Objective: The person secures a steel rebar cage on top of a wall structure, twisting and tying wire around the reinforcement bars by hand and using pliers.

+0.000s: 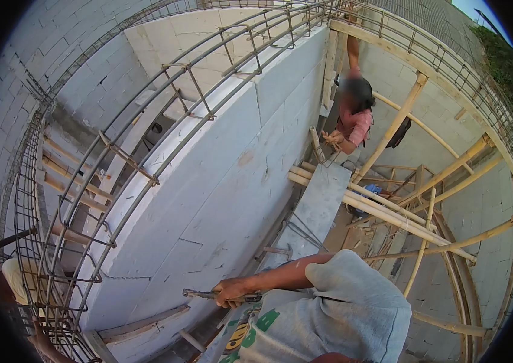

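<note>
A: Head view, what were the fingers doing?
B: Right hand (230,291) had its fingers wrapped round the pincers (201,294), tool head poking out past them beside the white wall (208,224). Left hand was out of frame, can't tell.
A: Step?
B: Holding it out, imo. Moving it called for a firm grip.

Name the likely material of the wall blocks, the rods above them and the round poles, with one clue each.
Wall blocks: probably lightweight concrete, matte and pale, with thin straight joints.
Rods: apparently steel, dull brown-grey, slender and bent into ties.
Poles: likely bamboo, smooth and tan, slightly uneven along their length.
</note>
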Motion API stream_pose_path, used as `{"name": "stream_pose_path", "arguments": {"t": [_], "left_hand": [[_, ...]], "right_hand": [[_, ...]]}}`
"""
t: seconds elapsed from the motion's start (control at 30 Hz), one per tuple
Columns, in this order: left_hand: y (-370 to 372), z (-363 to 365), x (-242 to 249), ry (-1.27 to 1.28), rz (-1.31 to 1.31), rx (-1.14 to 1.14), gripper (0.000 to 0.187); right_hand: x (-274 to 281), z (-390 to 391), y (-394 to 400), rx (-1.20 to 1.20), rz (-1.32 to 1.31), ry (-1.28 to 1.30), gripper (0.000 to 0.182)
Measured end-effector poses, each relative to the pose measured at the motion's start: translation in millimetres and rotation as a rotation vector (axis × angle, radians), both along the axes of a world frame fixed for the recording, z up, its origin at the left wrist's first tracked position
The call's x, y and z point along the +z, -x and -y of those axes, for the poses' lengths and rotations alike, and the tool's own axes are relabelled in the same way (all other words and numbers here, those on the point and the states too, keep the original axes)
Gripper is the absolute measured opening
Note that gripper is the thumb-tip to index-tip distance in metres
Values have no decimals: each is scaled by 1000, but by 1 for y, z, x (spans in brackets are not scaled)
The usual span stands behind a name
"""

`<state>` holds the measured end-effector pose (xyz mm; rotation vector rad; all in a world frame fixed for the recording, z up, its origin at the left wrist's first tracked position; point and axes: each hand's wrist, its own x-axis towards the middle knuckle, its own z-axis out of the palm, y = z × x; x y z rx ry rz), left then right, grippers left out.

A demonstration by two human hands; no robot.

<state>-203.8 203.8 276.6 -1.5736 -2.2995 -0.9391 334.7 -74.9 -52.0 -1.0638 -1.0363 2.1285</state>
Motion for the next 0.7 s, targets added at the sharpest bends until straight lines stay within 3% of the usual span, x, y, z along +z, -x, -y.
{"name": "stream_pose_path", "arguments": {"t": [0.47, 0.7], "left_hand": [[-1, -9, -16, -36, -67, 23, 72], [-1, -11, -20, -34, -82, 27, 73]], "right_hand": [[24, 9, -27, -65, -1, 126, 16], [-3, 7, -26, -65, 42, 80, 20]]}}
